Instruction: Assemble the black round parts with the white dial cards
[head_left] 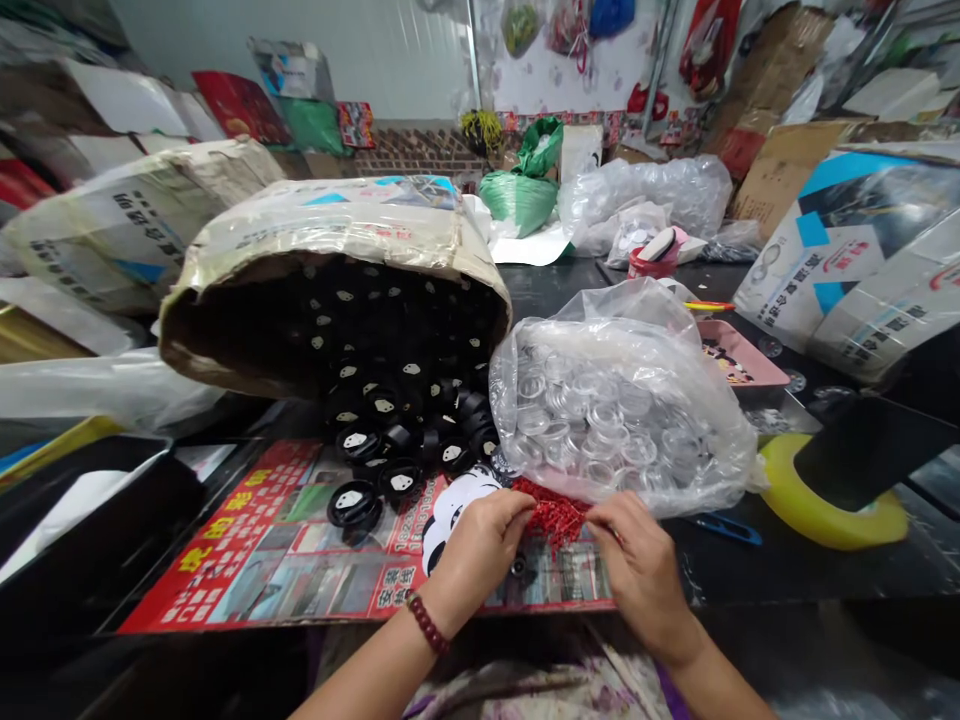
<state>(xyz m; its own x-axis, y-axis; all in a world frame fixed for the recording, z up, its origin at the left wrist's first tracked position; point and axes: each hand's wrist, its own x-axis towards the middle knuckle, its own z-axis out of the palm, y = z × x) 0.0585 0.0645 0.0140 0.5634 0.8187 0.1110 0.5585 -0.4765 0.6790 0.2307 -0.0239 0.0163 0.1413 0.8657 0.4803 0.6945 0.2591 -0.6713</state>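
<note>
My left hand [484, 540], with a dark red bead bracelet [428, 624] at the wrist, is closed in a pinch at the left edge of a pile of small red stick-like pieces [559, 512]. Across the pile, my right hand [639, 560] also has its fingertips pinched together, beside the red pieces. What either pinch holds is too small or hidden to tell. White cut-outs with black markings [459, 500] lie left of my left hand, partly covered by it. A small dark round part [518, 566] sits between my hands, near the table edge.
A tipped carton [337, 225] spills black round parts with white patches [356, 500] onto a red printed sheet [225, 545]. Clear plastic rings [600, 420] fill an open bag [716, 470]. A tape roll [780, 500], blue cutter [724, 528] and pink tray [757, 365] stand right.
</note>
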